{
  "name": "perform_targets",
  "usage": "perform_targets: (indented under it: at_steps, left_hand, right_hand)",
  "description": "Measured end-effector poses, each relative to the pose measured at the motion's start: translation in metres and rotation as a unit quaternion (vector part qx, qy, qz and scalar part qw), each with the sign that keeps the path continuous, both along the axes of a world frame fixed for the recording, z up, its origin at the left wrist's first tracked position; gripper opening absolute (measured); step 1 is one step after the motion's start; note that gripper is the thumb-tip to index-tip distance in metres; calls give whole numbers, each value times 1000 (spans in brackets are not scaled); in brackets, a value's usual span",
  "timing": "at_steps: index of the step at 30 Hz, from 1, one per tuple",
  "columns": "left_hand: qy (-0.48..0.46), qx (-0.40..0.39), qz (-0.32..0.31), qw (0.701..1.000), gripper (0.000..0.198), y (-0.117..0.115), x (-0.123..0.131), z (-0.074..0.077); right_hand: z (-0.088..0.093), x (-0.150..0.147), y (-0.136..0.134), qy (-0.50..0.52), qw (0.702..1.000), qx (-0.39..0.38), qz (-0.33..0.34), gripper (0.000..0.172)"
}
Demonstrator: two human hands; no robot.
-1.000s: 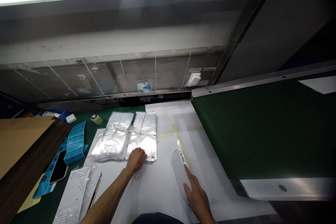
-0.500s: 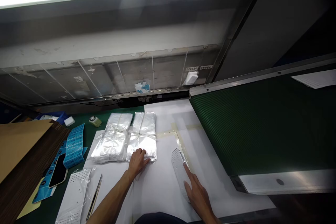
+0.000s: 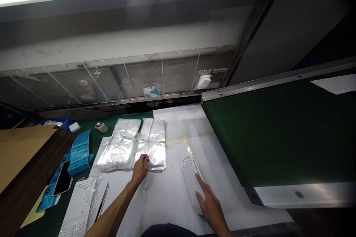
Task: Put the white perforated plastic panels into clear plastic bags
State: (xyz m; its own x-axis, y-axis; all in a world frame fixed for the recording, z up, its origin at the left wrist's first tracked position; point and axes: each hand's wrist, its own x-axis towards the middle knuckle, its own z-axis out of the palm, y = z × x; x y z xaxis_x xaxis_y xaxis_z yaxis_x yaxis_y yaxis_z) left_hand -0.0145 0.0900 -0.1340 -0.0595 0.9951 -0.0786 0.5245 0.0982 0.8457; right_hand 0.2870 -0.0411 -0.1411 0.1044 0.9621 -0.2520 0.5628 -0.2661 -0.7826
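Two stacks of clear plastic bags, a left stack [image 3: 122, 146] and a right stack [image 3: 155, 148], lie side by side, each tied crosswise with string. My left hand [image 3: 141, 168] is over the near left corner of the right stack, fingers curled together; what they pinch, if anything, is hidden. A small translucent strip [image 3: 147, 181] shows just below that hand. My right hand [image 3: 210, 200] grips the right edge of a long white panel [image 3: 190, 183] with rows of small slots, tilted over the white sheet. Left of my forearm lies a similar panel in clear plastic [image 3: 79, 205], beside tweezers [image 3: 102, 202].
A green ribbed conveyor belt [image 3: 278, 133] with a metal edge fills the right, carrying a white piece [image 3: 338, 83]. At left are stacked brown boards [image 3: 33, 170], a phone [image 3: 63, 179], blue label sheets [image 3: 80, 152] and a small bottle [image 3: 101, 127].
My left hand has drawn back slightly left and up, its fingers curling in from lying across the bags. My right hand and the panel have barely moved.
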Motion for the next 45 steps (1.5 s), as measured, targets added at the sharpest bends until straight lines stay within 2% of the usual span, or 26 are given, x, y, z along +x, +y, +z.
perform_targets:
  at_steps: [3,5,10,13,17,19,22,27,30,33,36,38,40,42,44,45]
  left_hand:
    - [-123,-17,68,990,28,-1,-2,26]
    - [-204,-28,83,975,31,-8,3,45]
    - [-331,-74,58,939,32,-47,36,87]
    - [-391,-108,46,913,30,-70,53,103]
    - [-424,-144,75,891,31,-87,57,116]
    - [-413,-149,73,895,33,-91,53,116]
    - [-415,-149,72,895,24,-95,49,112]
    - [-488,-195,92,846,22,-101,50,108]
    - [-520,-215,55,825,21,-101,50,111]
    - [-539,-225,28,811,20,-99,46,114]
    - [-557,-225,47,798,23,-99,39,121]
    - [-568,-226,19,791,23,-100,37,127]
    - [-530,-227,-39,816,19,-101,36,133]
    - [-423,-205,-75,880,21,-99,37,134]
    - [-284,-154,-64,944,33,-94,36,130]
    - [-230,-130,-44,964,39,-90,35,126]
  right_hand:
    - [14,-3,5,67,997,-32,-35,43]
    - [33,-14,12,95,994,-30,-37,39]
    - [98,-69,33,94,995,36,9,27]
    - [119,-99,40,96,992,54,54,23]
    - [119,-116,38,95,991,56,79,25]
    - [115,-117,34,85,991,57,87,27]
    - [112,-114,31,68,991,66,98,26]
    - [124,-107,31,47,994,52,89,29]
    - [132,-103,31,73,991,36,105,24]
    - [131,-98,31,92,987,50,123,24]
    - [124,-89,35,57,993,60,81,29]
    - [120,-83,39,36,996,56,53,30]
    - [118,-80,44,35,997,50,54,32]
    - [121,-76,51,39,996,45,65,31]
    - [127,-67,57,61,996,27,63,31]
    - [131,-59,58,91,994,14,52,33]
